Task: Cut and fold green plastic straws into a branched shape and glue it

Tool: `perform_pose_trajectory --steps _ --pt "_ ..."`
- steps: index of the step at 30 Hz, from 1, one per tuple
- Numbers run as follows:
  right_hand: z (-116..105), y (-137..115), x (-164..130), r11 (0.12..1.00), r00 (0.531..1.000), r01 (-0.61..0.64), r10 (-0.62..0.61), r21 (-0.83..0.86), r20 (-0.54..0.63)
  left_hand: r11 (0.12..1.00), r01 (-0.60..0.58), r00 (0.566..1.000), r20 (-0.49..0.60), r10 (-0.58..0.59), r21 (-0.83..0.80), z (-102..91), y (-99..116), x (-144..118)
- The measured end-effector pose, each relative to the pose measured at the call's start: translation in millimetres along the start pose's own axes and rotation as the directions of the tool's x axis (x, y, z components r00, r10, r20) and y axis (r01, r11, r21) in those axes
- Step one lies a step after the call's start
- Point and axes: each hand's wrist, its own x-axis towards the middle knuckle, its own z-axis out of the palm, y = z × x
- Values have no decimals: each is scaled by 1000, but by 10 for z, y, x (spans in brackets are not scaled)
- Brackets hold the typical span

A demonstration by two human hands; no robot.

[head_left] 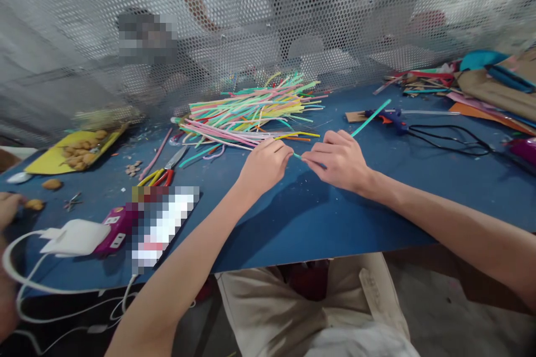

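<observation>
My left hand (264,164) and my right hand (338,159) meet over the middle of the blue table (318,217). Both pinch one thin teal straw (370,116): its near end passes between the fingertips of the two hands, and the rest slants up and to the right past my right hand. A loose heap of coloured straws (251,110) in pink, yellow, green and teal lies just beyond my left hand, apart from it.
A blue glue gun (391,117) with a black cord (456,142) lies at the right. Coloured paper sheets (494,89) fill the far right. Pliers (161,177), a white charger (75,237) and a yellow tray (44,163) sit at left. A perforated metal screen (268,17) stands behind.
</observation>
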Motion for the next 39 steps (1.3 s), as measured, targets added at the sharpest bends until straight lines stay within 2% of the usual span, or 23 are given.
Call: perform_pose_trajectory --steps 4,7,10,14,16,19,22,24,26,29,31,32,35,39 --pt "-24 124 38 992 993 -116 116 52 0 998 -53 999 -10 52 -21 -15 16 11" --pt "-3 197 57 963 977 -209 212 171 3 993 -71 997 -30 69 -91 -31 36 14" --pt "34 239 69 893 953 -296 298 338 47 978 -75 996 -68 63 -195 -49 52 8" --pt "62 261 71 764 905 -422 390 488 172 927 -42 992 -123 -4 -374 -70 106 -5" --pt "63 276 62 669 882 -471 379 575 281 893 -5 984 -162 -77 -450 -70 157 -10" --pt "65 302 43 492 854 -520 293 698 429 846 28 964 -210 -164 -532 -53 240 -11" --pt "77 283 33 430 853 -521 261 737 451 832 70 945 -230 -231 -550 -26 283 -9" --pt "86 230 34 445 856 -517 251 731 452 841 116 932 -235 -276 -529 -6 275 -11" --pt "90 158 35 508 864 -500 247 701 438 855 154 925 -232 -301 -496 20 245 -15" --pt "67 54 26 737 918 -383 241 557 314 891 178 939 -200 -281 -418 66 177 -21" --pt "22 6 16 889 956 -270 202 371 211 926 166 957 -172 -234 -339 90 128 -22" --pt "-9 -11 12 934 967 -226 181 277 176 943 152 965 -161 -206 -295 97 104 -22" --pt "-116 -28 10 981 979 -165 151 102 135 982 84 987 -124 -106 -170 88 53 -18" --pt "-213 33 24 988 988 -140 135 62 76 998 1 998 -69 -6 -65 30 57 -1"
